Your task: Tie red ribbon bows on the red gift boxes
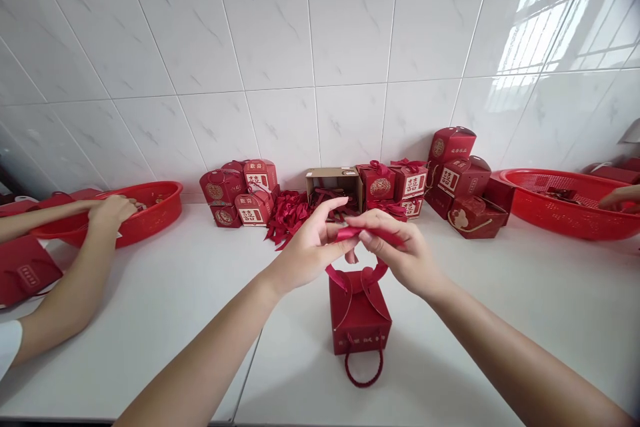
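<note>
Both hands meet over the red gift box (359, 320): left hand (310, 247) and right hand (405, 257) each pinch one end of a red ribbon (370, 233), fingers closed on it. Ribbon's long axis runs left-right, roughly level, stretched between the two grips. It sits directly above the box's top flaps, close to the curved handle tabs but apparently not touching them.

Box stands upright on the white countertop (150, 320), centred below the hands, cord loop (364, 370) hanging off its near face. Neither hand is clearly nearer the box; both are just above it.

Room: bare counter left and right of the box, near edge close below the loop. Behind the hands, a loose ribbon pile (287, 213) and an open cardboard carton (334, 185), flanked by finished gift boxes left (240, 197) and right (450, 180) against the tiled wall (320, 47).

Far left, another person's hand (113, 208) rests on a red basin (150, 210). Far right, a second red basin (565, 203), with another hand (620, 199) at its rim. Both well apart from the work.
</note>
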Demonstrator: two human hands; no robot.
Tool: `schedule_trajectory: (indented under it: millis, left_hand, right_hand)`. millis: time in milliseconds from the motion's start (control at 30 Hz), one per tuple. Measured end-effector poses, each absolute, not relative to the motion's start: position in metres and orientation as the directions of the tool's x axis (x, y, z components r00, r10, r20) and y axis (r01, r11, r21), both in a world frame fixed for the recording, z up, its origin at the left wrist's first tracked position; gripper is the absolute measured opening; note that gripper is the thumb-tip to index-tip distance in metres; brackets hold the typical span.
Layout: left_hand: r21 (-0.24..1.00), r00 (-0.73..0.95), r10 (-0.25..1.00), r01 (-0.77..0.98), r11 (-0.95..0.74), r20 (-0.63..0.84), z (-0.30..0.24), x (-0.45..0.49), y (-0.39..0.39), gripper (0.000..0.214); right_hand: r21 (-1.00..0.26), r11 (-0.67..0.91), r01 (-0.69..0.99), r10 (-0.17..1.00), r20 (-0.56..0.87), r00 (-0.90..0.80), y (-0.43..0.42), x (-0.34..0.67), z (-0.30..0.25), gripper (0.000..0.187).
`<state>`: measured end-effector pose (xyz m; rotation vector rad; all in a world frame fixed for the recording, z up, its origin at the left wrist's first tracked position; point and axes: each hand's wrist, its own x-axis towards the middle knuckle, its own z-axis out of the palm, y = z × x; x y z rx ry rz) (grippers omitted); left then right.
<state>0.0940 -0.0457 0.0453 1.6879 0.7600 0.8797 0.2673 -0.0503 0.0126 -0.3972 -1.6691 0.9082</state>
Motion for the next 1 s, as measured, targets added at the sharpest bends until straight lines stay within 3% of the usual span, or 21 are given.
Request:
schedule_trajectory:
  millis: [167,300,400,500,567,633,733,800,833,900,1000]
  left_hand:
    - [0.979,0.505,0.845,0.0,-0.203,0.175,0.044,0.086,-0.043,0.057]
    - [0.985,0.469,0.866,-0.099,-0.145,0.174,0.041,0.081,-0.04,0.044]
    - [0.983,0.478,0.863,-0.145,-0.108,0.165,0.041,0.081,-0.04,0.036]
    - [0.979,0.495,0.846,-0.135,-0.15,0.198,0.038,0.084,-0.044,0.039]
    - [0.953,0.452,0.845,-0.038,-0.302,0.286,0.033,0.084,-0.047,0.044]
    - [0.814,0.38,0.799,0.17,-0.556,0.466,0.027,0.083,-0.049,0.048]
    - [0.322,0.37,0.52,0.478,-0.817,0.77,0.017,0.075,-0.048,0.051]
    - [0.061,0.371,0.348,0.603,-0.795,0.861,0.011,0.063,-0.048,0.047]
    - [0.004,0.354,0.316,0.661,-0.751,0.88,0.008,0.054,-0.048,0.043]
    - [0.013,0.305,0.375,0.761,-0.649,0.875,-0.002,0.032,-0.05,0.032]
    - [0.17,0.266,0.654,0.835,-0.524,0.708,-0.03,-0.006,-0.055,0.021]
  right_hand:
    - [-0.586,0.81,-0.016,0.552,0.771,-0.317,-0.046,0.277,0.011,0.017]
    - [-0.234,0.941,0.243,0.326,0.819,-0.472,-0.04,0.288,0.003,0.029]
    - [0.032,0.909,0.415,0.206,0.832,-0.516,-0.037,0.29,-0.002,0.031]
    - [0.126,0.869,0.478,0.141,0.864,-0.484,-0.036,0.287,-0.005,0.028]
    - [0.089,0.873,0.479,0.147,0.889,-0.433,-0.036,0.285,-0.009,0.031]
    - [-0.001,0.879,0.477,0.19,0.918,-0.348,-0.038,0.285,-0.012,0.035]
    - [-0.164,0.864,0.476,0.282,0.941,-0.187,-0.045,0.29,-0.02,0.035]
    - [-0.273,0.822,0.499,0.379,0.917,-0.123,-0.053,0.301,-0.027,0.03]
    - [-0.328,0.786,0.523,0.44,0.892,-0.101,-0.058,0.308,-0.032,0.026]
    - [-0.445,0.671,0.592,0.586,0.808,-0.057,-0.069,0.33,-0.044,0.016]
    - [-0.581,0.381,0.719,0.833,0.553,0.005,-0.083,0.37,-0.07,0.019]
